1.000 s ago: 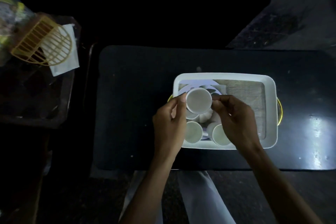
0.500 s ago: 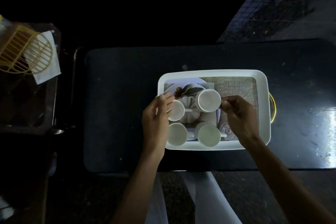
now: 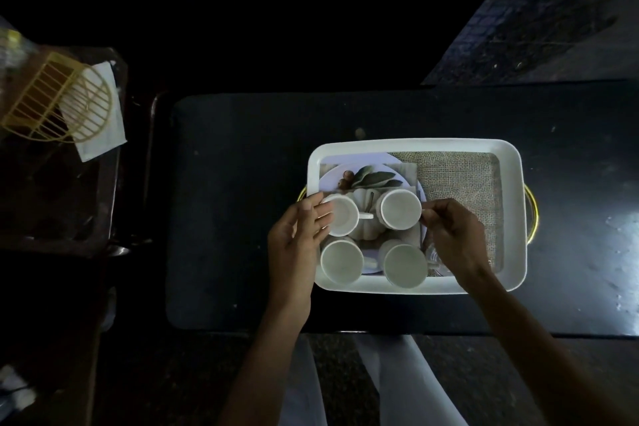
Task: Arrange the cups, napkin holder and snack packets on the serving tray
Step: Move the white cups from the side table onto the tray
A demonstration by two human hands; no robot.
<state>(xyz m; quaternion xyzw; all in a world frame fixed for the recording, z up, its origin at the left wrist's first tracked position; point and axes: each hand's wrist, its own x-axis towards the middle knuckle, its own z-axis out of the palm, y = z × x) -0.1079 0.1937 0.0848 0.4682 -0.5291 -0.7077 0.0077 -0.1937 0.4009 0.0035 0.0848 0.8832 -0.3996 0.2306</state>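
Four white cups [image 3: 401, 214] stand upright, two-by-two, in the white tray's [image 3: 511, 218] left half.

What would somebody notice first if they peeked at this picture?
Probably the bright white tray in the middle of the dark table, with four white cups in a square at its left end. The left hand touches the far-left cup and the right hand pinches the far-right cup. A yellow wire napkin holder waits far left.
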